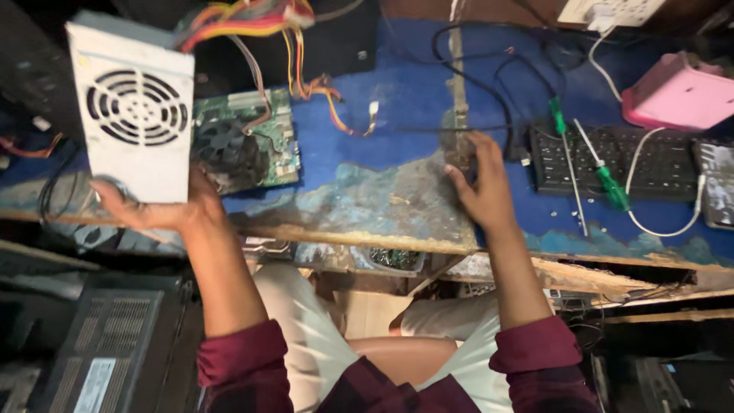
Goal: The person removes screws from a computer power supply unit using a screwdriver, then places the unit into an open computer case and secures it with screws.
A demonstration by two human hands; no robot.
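My left hand (pixel 164 208) grips the lower edge of a grey metal power supply box (pixel 134 115) with a round fan grille, holding it up over the left end of the bench. A bundle of coloured wires (pixel 264 27) runs from its top. Behind it lies a green circuit board (pixel 248 141) with a black cooling fan. My right hand (pixel 483 187) rests flat on the worn blue bench top (pixel 397 92), fingers apart, holding nothing, just left of a black keyboard (pixel 612 160).
Two green-handled screwdrivers (pixel 608 180) lie across the keyboard. A pink box (pixel 677 92) sits at the far right with a white cable (pixel 657 222) looping down. Black cables (pixel 489 76) cross the bench. A dark computer case (pixel 107 344) stands at lower left.
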